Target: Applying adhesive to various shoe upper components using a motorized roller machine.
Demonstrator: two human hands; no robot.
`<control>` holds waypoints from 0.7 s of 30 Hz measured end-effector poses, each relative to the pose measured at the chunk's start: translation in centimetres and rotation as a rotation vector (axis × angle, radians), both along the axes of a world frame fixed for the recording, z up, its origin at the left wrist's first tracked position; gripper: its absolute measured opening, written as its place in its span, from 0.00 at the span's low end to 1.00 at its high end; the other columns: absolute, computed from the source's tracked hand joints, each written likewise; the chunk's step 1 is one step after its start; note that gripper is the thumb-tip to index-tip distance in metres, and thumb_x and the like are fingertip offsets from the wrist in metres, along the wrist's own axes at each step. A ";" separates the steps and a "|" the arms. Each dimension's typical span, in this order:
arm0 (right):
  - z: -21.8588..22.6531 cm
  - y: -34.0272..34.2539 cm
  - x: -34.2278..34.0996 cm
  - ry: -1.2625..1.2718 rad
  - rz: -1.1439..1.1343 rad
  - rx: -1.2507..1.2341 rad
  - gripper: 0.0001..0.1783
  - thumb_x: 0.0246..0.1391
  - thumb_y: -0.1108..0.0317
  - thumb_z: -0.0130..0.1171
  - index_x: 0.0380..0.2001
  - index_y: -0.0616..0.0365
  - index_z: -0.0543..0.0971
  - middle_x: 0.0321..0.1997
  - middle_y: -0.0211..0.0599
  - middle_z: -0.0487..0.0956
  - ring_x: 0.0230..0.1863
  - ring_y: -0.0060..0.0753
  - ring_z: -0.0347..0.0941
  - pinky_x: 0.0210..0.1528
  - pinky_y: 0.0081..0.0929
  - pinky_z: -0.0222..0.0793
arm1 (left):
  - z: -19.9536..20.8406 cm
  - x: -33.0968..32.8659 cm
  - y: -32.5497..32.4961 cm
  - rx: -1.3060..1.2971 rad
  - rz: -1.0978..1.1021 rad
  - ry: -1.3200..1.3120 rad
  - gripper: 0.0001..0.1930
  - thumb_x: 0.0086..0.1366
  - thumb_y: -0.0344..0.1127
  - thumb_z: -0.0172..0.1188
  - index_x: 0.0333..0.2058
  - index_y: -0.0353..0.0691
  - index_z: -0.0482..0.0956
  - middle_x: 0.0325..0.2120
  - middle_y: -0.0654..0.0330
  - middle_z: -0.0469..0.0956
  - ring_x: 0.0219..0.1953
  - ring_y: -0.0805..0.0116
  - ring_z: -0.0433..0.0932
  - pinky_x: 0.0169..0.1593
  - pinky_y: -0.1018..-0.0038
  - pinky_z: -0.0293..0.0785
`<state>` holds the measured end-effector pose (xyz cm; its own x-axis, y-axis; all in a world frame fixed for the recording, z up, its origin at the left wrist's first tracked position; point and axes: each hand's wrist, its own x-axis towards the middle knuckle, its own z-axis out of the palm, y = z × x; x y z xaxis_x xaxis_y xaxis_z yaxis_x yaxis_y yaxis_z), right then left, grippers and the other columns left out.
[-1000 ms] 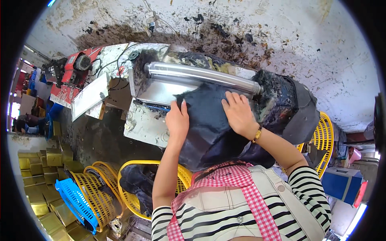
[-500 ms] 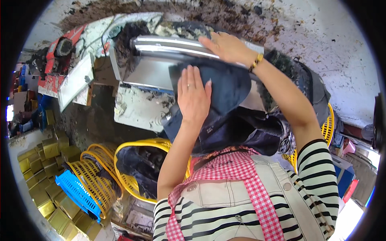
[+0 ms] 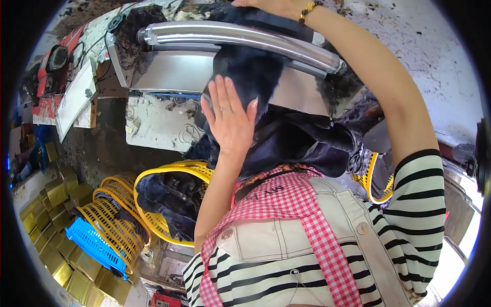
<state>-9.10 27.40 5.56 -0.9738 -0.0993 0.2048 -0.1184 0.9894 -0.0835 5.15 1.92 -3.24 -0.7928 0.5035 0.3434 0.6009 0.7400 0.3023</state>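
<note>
A dark piece of furry material [image 3: 245,69] runs beneath a shiny metal roller [image 3: 225,35] and shows again on its far side. My left hand [image 3: 231,120] lies flat on the near part of the piece, fingers stretched out. Past the roller, at the upper edge of the view, my right hand [image 3: 279,6] rests by the far part of the material with its thumb extended; the other fingers are cut off by the frame. A smooth metal plate [image 3: 176,69] sits under the roller. More dark material [image 3: 296,143] is heaped across my lap.
A yellow basket [image 3: 148,225] holding dark pieces stands at my left, beside more yellow baskets [image 3: 105,225] and a blue one [image 3: 97,245]. Gold-coloured boxes [image 3: 56,245] are stacked at the far left. Another yellow basket [image 3: 377,197] is at my right. A white panel [image 3: 76,105] leans out left of the roller.
My right hand has moved from the roller to its far side. The dark piece now passes under the roller instead of lying in front. My left hand has shifted slightly within the view, still flat.
</note>
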 end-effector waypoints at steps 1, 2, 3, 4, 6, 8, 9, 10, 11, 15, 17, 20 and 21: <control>1.3 -0.2 0.0 -0.034 0.003 0.024 0.37 0.49 0.35 0.56 0.20 0.67 0.74 0.21 0.52 0.75 0.28 0.53 0.75 0.31 0.45 0.70 | -0.1 0.7 -0.7 0.025 -0.023 -0.003 0.31 0.65 0.45 0.54 0.61 0.32 0.62 0.63 0.47 0.60 0.67 0.49 0.55 0.67 0.51 0.46; 2.1 -0.6 0.5 -0.013 0.016 0.000 0.38 0.44 0.35 0.60 0.20 0.68 0.75 0.23 0.54 0.76 0.30 0.54 0.75 0.33 0.45 0.70 | -0.7 1.9 -1.6 0.133 -0.110 0.035 0.27 0.61 0.36 0.59 0.57 0.33 0.66 0.62 0.46 0.62 0.65 0.48 0.59 0.64 0.51 0.52; 5.9 -1.0 2.1 -0.093 -0.015 0.050 0.37 0.43 0.36 0.61 0.20 0.68 0.75 0.23 0.55 0.76 0.31 0.54 0.75 0.34 0.46 0.70 | -0.4 3.3 -1.1 0.294 -0.257 0.045 0.26 0.56 0.31 0.63 0.54 0.35 0.69 0.57 0.46 0.67 0.59 0.49 0.67 0.60 0.54 0.62; 6.9 -2.9 2.3 -0.182 0.000 0.043 0.36 0.42 0.37 0.63 0.21 0.69 0.76 0.24 0.55 0.76 0.32 0.54 0.76 0.35 0.46 0.70 | -0.9 4.5 -2.0 0.403 -0.373 -0.004 0.24 0.53 0.32 0.66 0.50 0.37 0.72 0.50 0.50 0.72 0.52 0.53 0.73 0.53 0.60 0.70; 7.5 -3.2 2.9 -0.105 0.036 0.001 0.34 0.40 0.41 0.66 0.22 0.70 0.76 0.24 0.55 0.77 0.32 0.55 0.76 0.36 0.46 0.70 | -1.8 7.2 -1.1 0.417 -0.420 -0.293 0.24 0.55 0.37 0.66 0.48 0.36 0.72 0.46 0.50 0.74 0.48 0.51 0.74 0.50 0.62 0.72; 9.5 -4.2 3.5 -0.129 0.078 0.040 0.31 0.40 0.44 0.67 0.24 0.70 0.77 0.26 0.55 0.77 0.35 0.55 0.76 0.37 0.46 0.70 | -2.1 7.2 1.0 0.404 -0.337 -0.308 0.27 0.55 0.44 0.65 0.49 0.35 0.71 0.42 0.49 0.75 0.45 0.50 0.74 0.47 0.61 0.71; 10.1 -4.5 3.7 -0.149 0.041 0.024 0.28 0.40 0.49 0.68 0.27 0.69 0.78 0.30 0.56 0.78 0.38 0.54 0.75 0.40 0.45 0.69 | -2.3 7.1 2.0 0.330 -0.323 -0.359 0.28 0.54 0.46 0.66 0.49 0.35 0.71 0.41 0.49 0.75 0.44 0.51 0.74 0.46 0.62 0.71; 10.7 -4.7 4.0 -0.131 0.046 0.033 0.28 0.40 0.49 0.68 0.27 0.69 0.78 0.30 0.56 0.78 0.38 0.54 0.75 0.40 0.45 0.69 | -2.4 7.0 2.7 0.255 -0.306 -0.408 0.29 0.53 0.48 0.66 0.49 0.36 0.71 0.39 0.50 0.75 0.43 0.52 0.74 0.45 0.62 0.71; 11.3 -4.6 4.3 -0.099 0.057 0.047 0.27 0.40 0.50 0.68 0.28 0.69 0.78 0.32 0.56 0.78 0.39 0.54 0.75 0.41 0.45 0.69 | -2.6 6.9 3.4 0.307 -0.318 -0.367 0.24 0.50 0.47 0.69 0.41 0.38 0.76 0.37 0.51 0.75 0.39 0.52 0.74 0.41 0.63 0.71; 13.9 -4.3 7.1 0.100 0.183 0.053 0.23 0.40 0.53 0.68 0.32 0.63 0.80 0.34 0.53 0.78 0.41 0.55 0.74 0.43 0.46 0.69 | -1.4 6.9 3.2 0.543 -0.699 -0.366 0.12 0.51 0.38 0.67 0.28 0.38 0.75 0.34 0.54 0.74 0.35 0.51 0.75 0.38 0.61 0.73; 14.6 -1.5 5.9 -0.042 0.024 0.111 0.23 0.42 0.53 0.67 0.34 0.63 0.80 0.34 0.52 0.79 0.42 0.55 0.74 0.43 0.46 0.69 | 0.3 7.0 2.2 0.468 -0.739 -0.433 0.11 0.53 0.34 0.65 0.33 0.39 0.75 0.34 0.54 0.75 0.33 0.51 0.77 0.35 0.63 0.75; 15.0 1.4 5.5 0.061 0.039 0.208 0.23 0.49 0.54 0.63 0.38 0.64 0.76 0.31 0.54 0.78 0.39 0.57 0.74 0.41 0.47 0.69 | 4.0 4.8 -1.4 0.519 -0.517 -0.579 0.14 0.56 0.32 0.64 0.42 0.38 0.76 0.37 0.52 0.79 0.36 0.52 0.80 0.38 0.65 0.77; 15.1 2.2 5.0 0.068 0.035 0.207 0.23 0.49 0.54 0.63 0.38 0.64 0.76 0.31 0.54 0.78 0.39 0.57 0.74 0.41 0.47 0.69 | 4.9 3.2 -2.7 0.501 -0.390 -0.650 0.16 0.58 0.33 0.64 0.45 0.36 0.76 0.38 0.50 0.80 0.39 0.55 0.82 0.42 0.68 0.77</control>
<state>-4.14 29.59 20.66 -0.9538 -0.1792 0.2413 -0.1510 0.9799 0.1307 8.40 -0.73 1.66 -0.7115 0.6888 0.1390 0.3795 0.2102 0.9010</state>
